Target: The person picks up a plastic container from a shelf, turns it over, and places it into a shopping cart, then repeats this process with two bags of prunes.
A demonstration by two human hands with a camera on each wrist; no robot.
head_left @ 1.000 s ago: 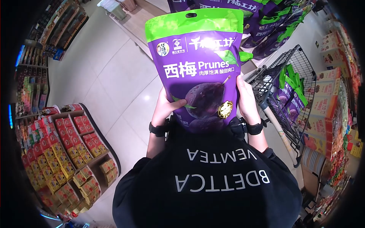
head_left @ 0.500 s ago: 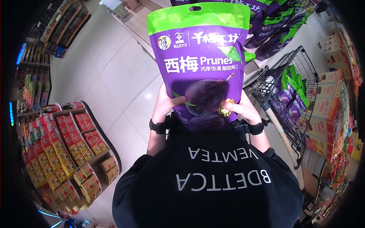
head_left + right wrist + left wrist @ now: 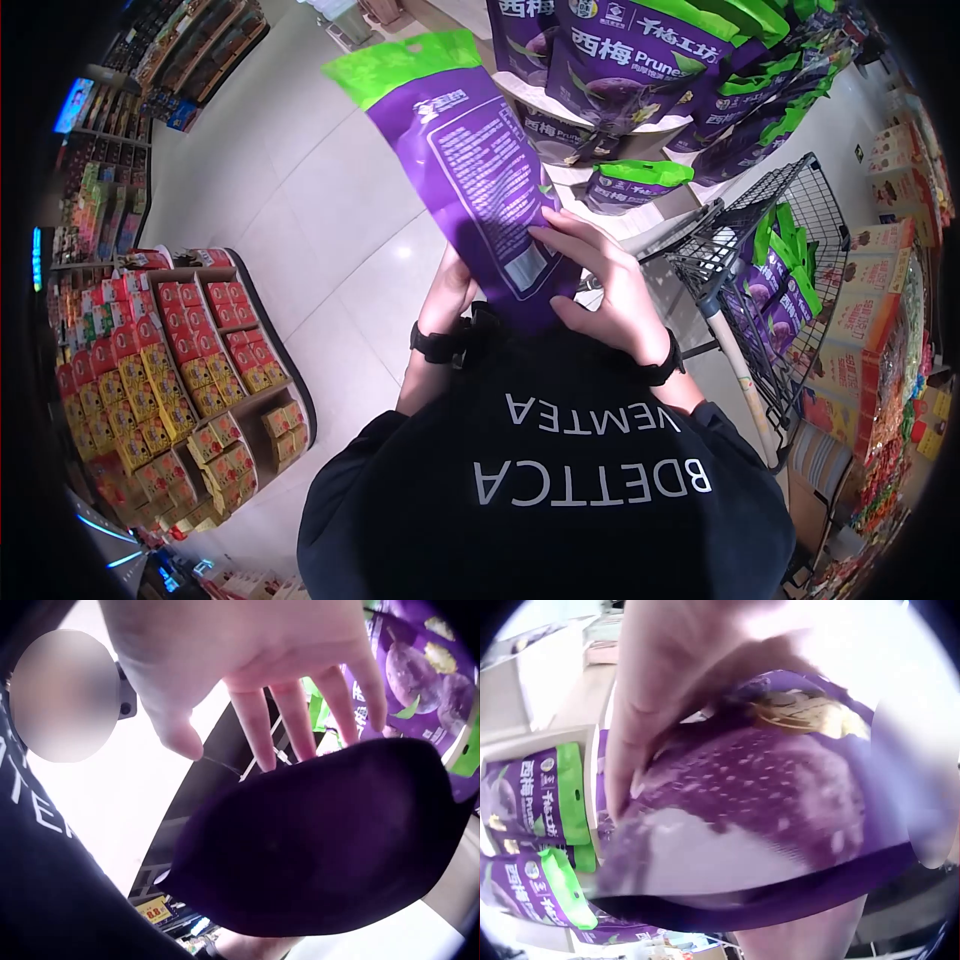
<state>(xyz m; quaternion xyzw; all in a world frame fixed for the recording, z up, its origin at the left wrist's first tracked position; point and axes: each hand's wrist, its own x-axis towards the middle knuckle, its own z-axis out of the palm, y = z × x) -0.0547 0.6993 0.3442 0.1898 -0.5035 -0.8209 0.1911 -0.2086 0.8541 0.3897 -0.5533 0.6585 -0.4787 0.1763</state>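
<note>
A purple prune bag (image 3: 470, 180) with a green top shows its printed back in the head view, leaning to the left. My left hand (image 3: 453, 290) grips its lower left edge, partly hidden behind it. In the left wrist view that hand (image 3: 682, 667) curls over the bag (image 3: 780, 787). My right hand (image 3: 612, 295) is at the lower right edge, fingertips at the bag and thumb apart. The right wrist view shows this hand (image 3: 255, 645) with fingers extended towards the bag's dark bottom (image 3: 322, 840).
Similar prune bags (image 3: 620, 70) stand on a tiered display beyond the hands. A wire cart (image 3: 790, 220) at the right holds several more bags (image 3: 775, 290). Boxed goods fill a shelf unit (image 3: 270, 350) at the left, and pale floor (image 3: 330, 230) lies between it and me.
The bag has turned from its front to its back and tilted left. My right hand has loosened from its hold, its fingers spread at the edge. The view has shifted, showing more of the display.
</note>
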